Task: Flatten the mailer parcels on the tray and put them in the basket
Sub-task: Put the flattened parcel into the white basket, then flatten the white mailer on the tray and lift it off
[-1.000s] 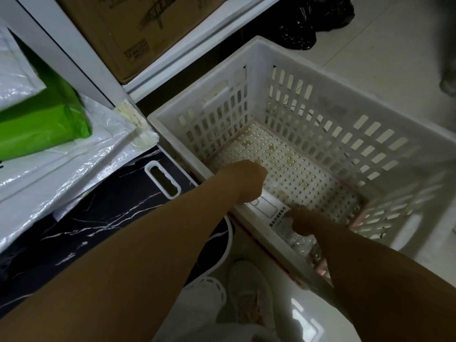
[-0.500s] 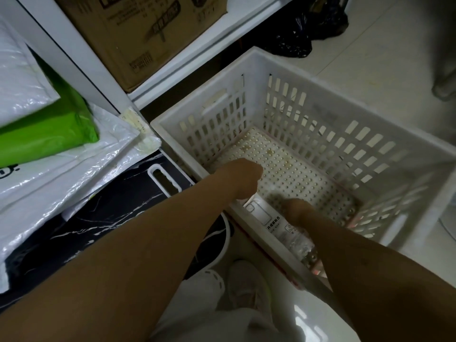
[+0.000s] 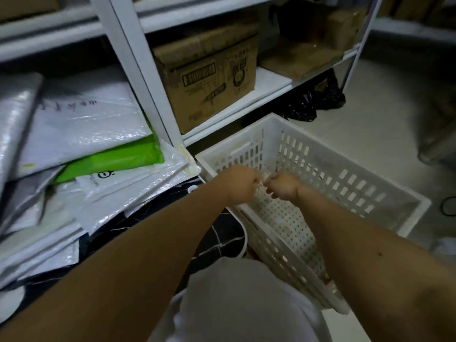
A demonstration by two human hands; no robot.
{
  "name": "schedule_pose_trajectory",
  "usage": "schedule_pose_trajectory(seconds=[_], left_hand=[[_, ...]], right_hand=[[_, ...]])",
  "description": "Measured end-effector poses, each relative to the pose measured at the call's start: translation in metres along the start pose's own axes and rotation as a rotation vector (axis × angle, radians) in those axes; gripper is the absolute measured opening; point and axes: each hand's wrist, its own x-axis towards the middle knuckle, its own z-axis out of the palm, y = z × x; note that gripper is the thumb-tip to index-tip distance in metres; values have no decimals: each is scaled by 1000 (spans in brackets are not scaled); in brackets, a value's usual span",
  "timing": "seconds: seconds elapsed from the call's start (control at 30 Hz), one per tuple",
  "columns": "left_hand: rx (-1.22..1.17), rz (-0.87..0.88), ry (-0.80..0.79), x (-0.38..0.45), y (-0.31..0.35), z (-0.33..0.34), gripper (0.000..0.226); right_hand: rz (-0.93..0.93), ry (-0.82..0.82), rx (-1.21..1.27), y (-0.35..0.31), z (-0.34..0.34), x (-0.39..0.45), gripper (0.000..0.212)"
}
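My left hand (image 3: 240, 185) and right hand (image 3: 283, 186) sit close together over the basket (image 3: 345, 183), which stands on the floor right of the tray (image 3: 212, 240). Mailer parcels (image 3: 86, 144) pile up left; a cardboard box (image 3: 207, 77) sits shelved behind.

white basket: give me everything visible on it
The basket is a white, rectangular, plastic-looking crate with slotted walls and a perforated floor that looks stained. It sits upright on the pale floor, right of the mailer pile and below the shelf with the cardboard box. Both hands hover over its near-left corner; contact is unclear. No parcel is plainly visible inside.
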Motion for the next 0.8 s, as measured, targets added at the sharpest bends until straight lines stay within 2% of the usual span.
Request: schedule_pose_trajectory(seconds=[0.13,0.37,0.47,0.63,0.7,0.8], left_hand=[[-56,-99,93,-53,-33,-23,20],[-128,-392,265,-161,-115,-32,23],[-158,-566,403,-203,-152,-31,20],[-217,-992,790,-264,-210,-26,23],[-224,-1134,856,-284,-233,-24,23],[-147,-1252,875,-297,-262,-25,25]], right_hand=[[-73,-63,-9,-60,8,-25,16],[-191,-266,-158,-178,71,-54,20],[-287,-320,-135,-220,113,-65,15],[-415,-380,28,-269,194,-86,14],[-442,-409,106,-282,223,-92,11],[-470,-432,149,-299,255,-97,13]])
